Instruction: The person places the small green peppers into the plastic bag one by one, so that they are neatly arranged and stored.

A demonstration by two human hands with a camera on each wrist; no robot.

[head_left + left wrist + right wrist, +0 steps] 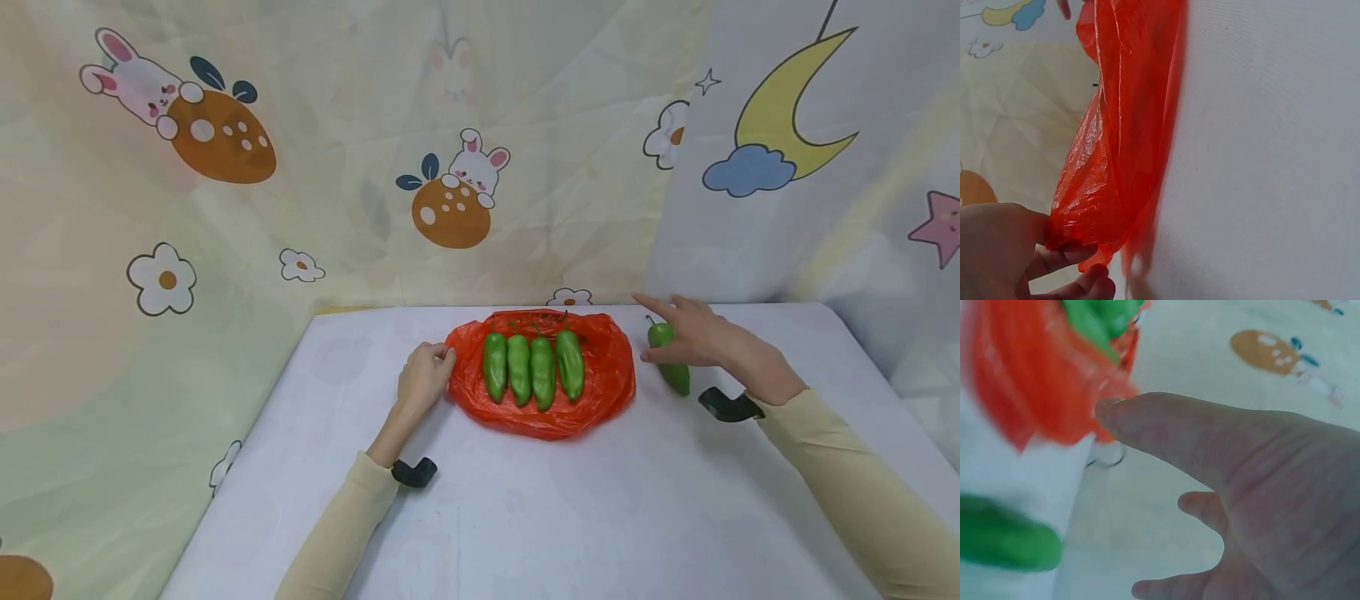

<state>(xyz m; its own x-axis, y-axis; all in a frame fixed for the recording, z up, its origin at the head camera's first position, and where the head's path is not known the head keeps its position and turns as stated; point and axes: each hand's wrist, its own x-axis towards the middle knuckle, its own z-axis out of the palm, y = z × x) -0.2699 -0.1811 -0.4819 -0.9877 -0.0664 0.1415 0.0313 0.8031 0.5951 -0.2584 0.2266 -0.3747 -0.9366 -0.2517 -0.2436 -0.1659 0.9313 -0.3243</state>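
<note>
Several green peppers (531, 368) lie side by side in an opened red plastic bag (480, 410) on the white table. At the bag's left edge, my left hand (425, 377) pinches the thin plastic between thumb and fingers; the left wrist view shows the red film (1088, 206) held there. My right hand (693, 333) hovers with spread fingers over a single green pepper (678, 379) to the right of the bag. Nothing is gripped in it. In the right wrist view its thumb (1166, 419) overlaps the bag's edge, and the lone pepper (1007, 534) shows at the lower left.
The white table (525, 517) reaches back to a patterned cloth (345, 192) hanging behind it, printed with rabbits, flowers and a moon. Each wrist wears a black band (415, 473). More cloth hangs along the left side.
</note>
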